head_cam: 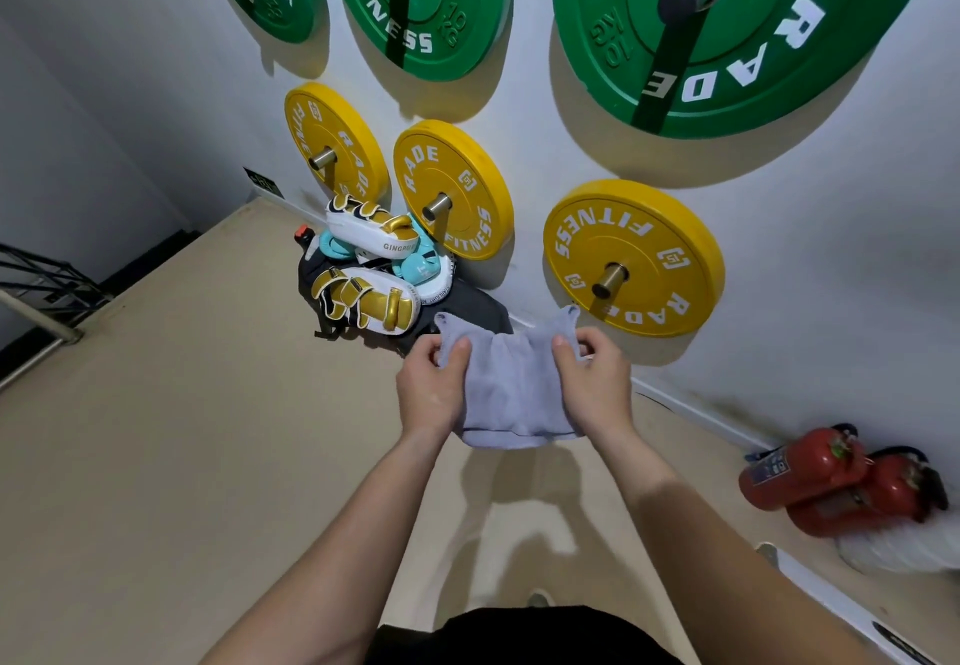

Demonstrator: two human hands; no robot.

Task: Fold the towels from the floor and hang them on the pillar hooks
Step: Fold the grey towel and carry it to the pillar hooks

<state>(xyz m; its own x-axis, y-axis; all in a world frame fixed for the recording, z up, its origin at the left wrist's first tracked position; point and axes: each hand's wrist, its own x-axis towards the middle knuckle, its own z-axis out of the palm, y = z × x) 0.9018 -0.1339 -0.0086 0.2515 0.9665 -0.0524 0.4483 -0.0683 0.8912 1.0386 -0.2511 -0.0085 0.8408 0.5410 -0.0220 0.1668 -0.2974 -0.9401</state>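
Pale lilac terry towel (511,394), just below the round yellow weight plate (634,259), hangs with both top corners pinched by curled fingers (460,352) of left hand (431,396) and right hand (597,386), seemingly to square a fold.

A pale lavender-grey towel (511,383) hangs folded in the air above the beige floor, its upper corners sticking up, its lower folded edge curved, gripped at both top sides

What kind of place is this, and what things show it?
Most likely a gym: green weight plates and yellow weight plates hang on pegs on the wall, and gold-and-white boxing pads lie in a pile on the floor.
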